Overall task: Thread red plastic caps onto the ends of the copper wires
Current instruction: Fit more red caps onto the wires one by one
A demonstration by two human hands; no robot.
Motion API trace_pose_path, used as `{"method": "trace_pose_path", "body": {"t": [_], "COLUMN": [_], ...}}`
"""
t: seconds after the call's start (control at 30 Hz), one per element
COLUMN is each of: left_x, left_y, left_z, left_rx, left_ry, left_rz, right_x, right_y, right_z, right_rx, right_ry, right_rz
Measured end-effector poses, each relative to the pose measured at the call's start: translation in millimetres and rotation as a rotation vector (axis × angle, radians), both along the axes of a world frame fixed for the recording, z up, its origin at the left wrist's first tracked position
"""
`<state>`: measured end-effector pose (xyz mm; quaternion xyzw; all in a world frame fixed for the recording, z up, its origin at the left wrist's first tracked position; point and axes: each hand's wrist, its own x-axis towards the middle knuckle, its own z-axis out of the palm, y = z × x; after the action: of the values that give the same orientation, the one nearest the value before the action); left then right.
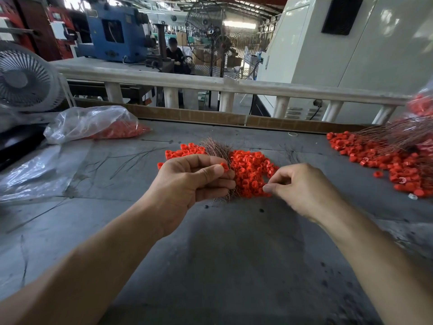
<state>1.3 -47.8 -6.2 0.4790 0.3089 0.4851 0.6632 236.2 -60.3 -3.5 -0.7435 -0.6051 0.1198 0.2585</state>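
A bundle of copper wires [216, 146] is gripped in the curled fingers of the left hand [187, 181], its ends fanning out beyond the knuckles. A single red cap [224, 166] is pinched at the thumb tip of that hand. The loose pile of red caps [250, 170] lies between the two hands on the grey table [234, 254]. The right hand [302, 186] is bent over the pile's near edge, thumb and forefinger brought together; whether anything is pinched there cannot be told. No writing can be read.

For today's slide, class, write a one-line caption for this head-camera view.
Left hand grips a copper wire bundle and one red cap; right hand pinches at the loose cap pile.
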Motion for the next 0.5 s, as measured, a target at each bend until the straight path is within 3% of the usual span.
{"method": "trace_pose_path", "body": {"t": [0.23,0.3,0.43,0.5], "left_x": [-1.3,-1.4,-0.4,0.8], "left_y": [0.6,0.3,-0.6,-1.6], "left_z": [-0.1,0.1,0.5,0.0], "left_rx": [0.0,0.001,-0.002,-0.01], "left_ry": [0.003,-0.001,-0.01,-0.015], "left_rz": [-0.002,-0.009,-0.02,-0.032], "right_x": [-1.6,0.1,-7.7,-17.7], "right_y": [-1.2,1.0,-0.7,-4.1], "right_z": [-0.4,-1.4,2.8,2.9], "right_rx": [-0.007,0.058,0.206,0.238], "right_ry": [-0.106,0.033,0.561,0.625], "right_rz": [0.041,0.064,0.255,0.35]}}
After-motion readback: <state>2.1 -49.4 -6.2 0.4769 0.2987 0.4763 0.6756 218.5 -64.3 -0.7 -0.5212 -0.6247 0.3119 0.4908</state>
